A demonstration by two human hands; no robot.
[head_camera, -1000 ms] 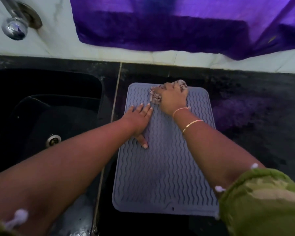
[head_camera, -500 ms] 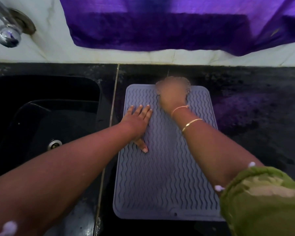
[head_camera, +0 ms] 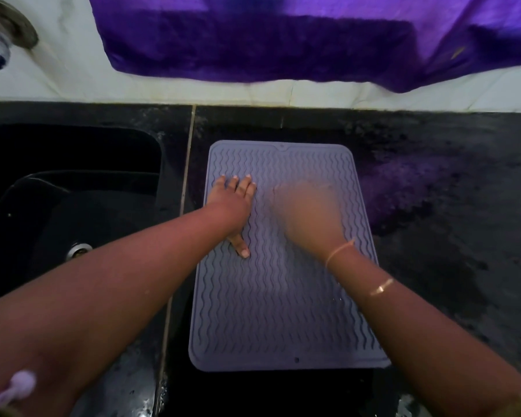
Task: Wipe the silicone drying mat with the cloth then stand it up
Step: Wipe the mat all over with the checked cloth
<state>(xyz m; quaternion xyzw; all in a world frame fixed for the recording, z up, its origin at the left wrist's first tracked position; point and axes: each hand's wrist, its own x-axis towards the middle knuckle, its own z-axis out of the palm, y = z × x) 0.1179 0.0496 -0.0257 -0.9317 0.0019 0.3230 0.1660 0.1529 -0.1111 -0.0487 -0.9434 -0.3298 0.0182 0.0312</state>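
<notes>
Wiping the mat (head_camera: pixel 283 311), flat on the counter (head_camera: pixel 448 236) beside the sink (head_camera: pixel 103 152).
Left hand (head_camera: pixel 233 203) lies flat, fingers straight, pinning the mat's left side; right hand (head_camera: pixel 307 212) blurs mid-mat, its grip and the cloth unreadable. Best: long overlapping strokes along the ridges into every corner, left palm pressing firm.

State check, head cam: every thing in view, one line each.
silicone drying mat: lying flat on the counter, not upright.
left hand: flat on the mat, fingers straight.
right hand: over the mat's middle, motion-blurred; grip unclear.
cloth: lost in that blur.
sink: drain visible.
purple fabric: draped down the wall.
</notes>
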